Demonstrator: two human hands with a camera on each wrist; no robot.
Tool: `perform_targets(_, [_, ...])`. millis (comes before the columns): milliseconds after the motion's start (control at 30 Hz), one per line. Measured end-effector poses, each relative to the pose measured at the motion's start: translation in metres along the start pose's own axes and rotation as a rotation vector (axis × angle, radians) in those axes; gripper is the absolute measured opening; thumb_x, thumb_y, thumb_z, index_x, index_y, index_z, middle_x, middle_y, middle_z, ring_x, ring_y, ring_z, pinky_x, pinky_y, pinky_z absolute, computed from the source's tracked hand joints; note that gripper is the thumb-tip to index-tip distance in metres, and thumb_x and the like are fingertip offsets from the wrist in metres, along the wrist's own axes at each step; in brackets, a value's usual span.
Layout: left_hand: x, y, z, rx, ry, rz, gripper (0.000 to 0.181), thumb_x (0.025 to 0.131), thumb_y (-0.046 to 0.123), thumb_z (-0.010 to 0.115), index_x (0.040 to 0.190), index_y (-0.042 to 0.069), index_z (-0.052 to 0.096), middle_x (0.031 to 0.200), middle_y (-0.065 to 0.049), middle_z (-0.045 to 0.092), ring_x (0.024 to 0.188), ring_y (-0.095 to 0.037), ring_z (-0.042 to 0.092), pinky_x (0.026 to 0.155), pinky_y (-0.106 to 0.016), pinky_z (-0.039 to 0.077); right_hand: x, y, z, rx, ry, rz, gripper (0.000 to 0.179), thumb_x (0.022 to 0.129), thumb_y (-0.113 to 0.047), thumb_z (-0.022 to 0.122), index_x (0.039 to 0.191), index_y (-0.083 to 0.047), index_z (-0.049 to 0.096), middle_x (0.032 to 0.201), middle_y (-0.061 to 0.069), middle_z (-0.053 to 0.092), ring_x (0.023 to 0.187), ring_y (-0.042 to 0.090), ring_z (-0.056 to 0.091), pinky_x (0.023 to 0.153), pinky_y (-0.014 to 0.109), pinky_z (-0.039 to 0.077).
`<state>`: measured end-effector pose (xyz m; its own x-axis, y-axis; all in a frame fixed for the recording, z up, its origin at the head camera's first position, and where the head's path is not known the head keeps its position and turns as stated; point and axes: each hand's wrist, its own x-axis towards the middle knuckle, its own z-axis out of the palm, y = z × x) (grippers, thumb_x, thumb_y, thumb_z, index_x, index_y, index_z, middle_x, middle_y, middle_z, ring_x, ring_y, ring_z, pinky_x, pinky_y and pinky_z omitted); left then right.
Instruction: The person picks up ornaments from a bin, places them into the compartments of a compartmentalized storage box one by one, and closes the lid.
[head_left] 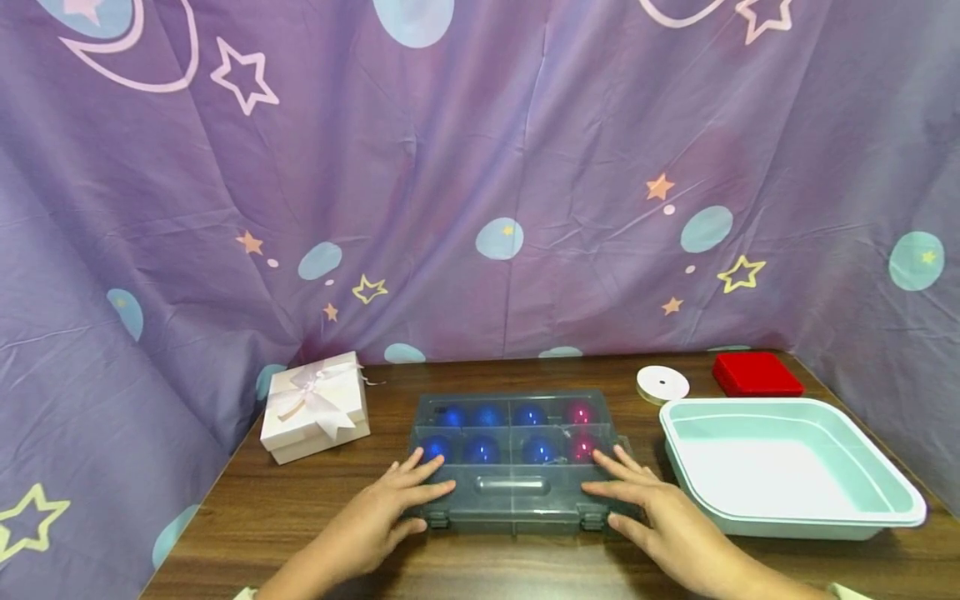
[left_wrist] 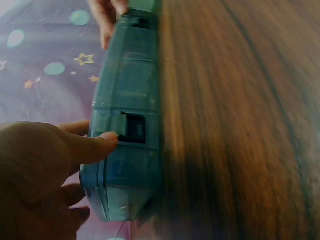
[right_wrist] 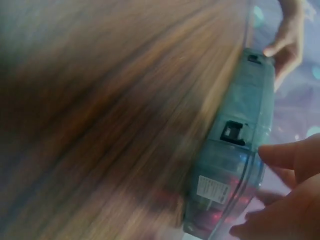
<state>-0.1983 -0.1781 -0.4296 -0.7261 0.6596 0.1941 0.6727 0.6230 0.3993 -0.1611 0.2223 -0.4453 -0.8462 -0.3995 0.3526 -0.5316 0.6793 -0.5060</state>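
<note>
A clear grey plastic case lies flat on the table with its lid down. Through the lid show several shiny blue balls and two pinkish-red balls in compartments. My left hand rests its spread fingers on the lid's left side, its thumb touching the left latch. On the other side, my right hand lays extended fingers on the lid, its thumb at the front edge close to the right latch. A white label is on the case's front.
A white gift box with a ribbon bow stands left of the case on the wooden table. To the right is a pale green tray. Behind it lie a white ribbon spool and a red box. A patterned purple curtain hangs behind.
</note>
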Motion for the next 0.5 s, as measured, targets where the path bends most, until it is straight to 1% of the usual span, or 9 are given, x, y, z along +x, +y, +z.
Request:
perform_targets(33, [0.0000, 0.0005, 0.0005, 0.045, -0.004, 0.026, 0.062, 0.090, 0.007, 0.075, 0.148, 0.019, 0.058, 0.162, -0.014, 0.041, 0.151, -0.041, 0.031, 0.117, -0.064, 0.028, 0.0003, 0.0005, 0.0015, -0.009, -0.006, -0.053, 0.049, 0.088, -0.011, 0.079, 0.134, -0.025, 0.070, 0.156, 0.010, 0.051, 0.153, 0.031, 0.031, 0.126, 0.033, 0.020])
perform_targets(67, [0.0001, 0.0008, 0.0011, 0.087, -0.004, 0.053, 0.061, 0.090, 0.007, 0.075, 0.148, 0.017, 0.058, 0.161, -0.015, 0.043, 0.150, -0.040, 0.034, 0.117, -0.062, 0.031, 0.0003, 0.0011, 0.0032, -0.019, -0.013, -0.100, 0.053, 0.088, -0.007, 0.078, 0.137, -0.023, 0.068, 0.155, 0.011, 0.051, 0.153, 0.026, 0.030, 0.124, 0.023, 0.013])
perform_targets(100, [0.0001, 0.0009, 0.0017, 0.127, -0.004, 0.074, 0.061, 0.091, 0.008, 0.074, 0.148, 0.017, 0.058, 0.160, -0.015, 0.043, 0.149, -0.039, 0.036, 0.117, -0.060, 0.032, 0.0002, 0.0016, 0.0048, -0.034, -0.020, -0.140, 0.056, 0.088, -0.005, 0.077, 0.141, -0.022, 0.065, 0.155, 0.012, 0.052, 0.153, 0.022, 0.029, 0.120, 0.015, 0.005])
perform_targets(133, [0.0001, 0.0009, 0.0022, 0.158, -0.004, 0.091, 0.060, 0.091, 0.009, 0.074, 0.149, 0.016, 0.058, 0.160, -0.016, 0.044, 0.149, -0.038, 0.037, 0.117, -0.058, 0.034, 0.0003, 0.0018, 0.0061, -0.043, -0.028, -0.162, 0.059, 0.088, -0.003, 0.077, 0.142, -0.021, 0.064, 0.155, 0.012, 0.052, 0.153, 0.020, 0.029, 0.116, 0.009, -0.001])
perform_targets(167, [0.0001, 0.0007, 0.0026, 0.183, -0.005, 0.102, 0.060, 0.091, 0.011, 0.075, 0.149, 0.015, 0.057, 0.160, -0.016, 0.043, 0.148, -0.037, 0.038, 0.117, -0.056, 0.035, 0.0007, 0.0015, 0.0072, -0.061, -0.028, -0.183, 0.060, 0.087, -0.003, 0.077, 0.143, -0.020, 0.063, 0.154, 0.011, 0.052, 0.152, 0.020, 0.031, 0.116, 0.010, -0.002])
perform_targets(233, [0.0000, 0.0004, 0.0028, 0.223, -0.007, 0.120, 0.061, 0.091, 0.016, 0.076, 0.149, 0.015, 0.057, 0.160, -0.016, 0.043, 0.148, -0.036, 0.040, 0.116, -0.054, 0.037, 0.0013, 0.0007, 0.0087, -0.102, -0.027, -0.199, 0.062, 0.086, -0.005, 0.079, 0.144, -0.020, 0.062, 0.154, 0.011, 0.052, 0.149, 0.025, 0.038, 0.118, 0.010, -0.002])
perform_targets(333, [0.0003, 0.0003, 0.0022, 0.255, -0.009, 0.121, 0.064, 0.090, 0.026, 0.079, 0.149, 0.016, 0.057, 0.159, -0.016, 0.044, 0.146, -0.035, 0.042, 0.115, -0.052, 0.041, 0.0034, -0.0005, 0.0096, -0.145, -0.021, -0.214, 0.060, 0.086, -0.014, 0.082, 0.143, -0.019, 0.063, 0.154, 0.010, 0.054, 0.142, 0.033, 0.048, 0.120, 0.010, -0.001])
perform_targets(433, [0.0014, -0.0001, 0.0020, 0.290, 0.001, 0.126, 0.064, 0.088, 0.029, 0.081, 0.147, 0.017, 0.059, 0.158, -0.016, 0.047, 0.145, -0.035, 0.045, 0.114, -0.050, 0.042, 0.0057, 0.0004, 0.0097, -0.160, -0.013, -0.248, 0.058, 0.086, -0.020, 0.083, 0.141, -0.018, 0.064, 0.154, 0.010, 0.054, 0.141, 0.035, 0.050, 0.121, 0.011, 0.002])
perform_targets(500, [0.0025, -0.0005, 0.0027, 0.320, 0.015, 0.146, 0.064, 0.087, 0.027, 0.082, 0.146, 0.016, 0.061, 0.156, -0.017, 0.049, 0.143, -0.035, 0.047, 0.114, -0.049, 0.043, 0.0071, 0.0026, 0.0101, -0.157, -0.002, -0.277, 0.057, 0.085, -0.022, 0.085, 0.138, -0.019, 0.065, 0.155, 0.010, 0.053, 0.140, 0.036, 0.051, 0.122, 0.012, 0.005])
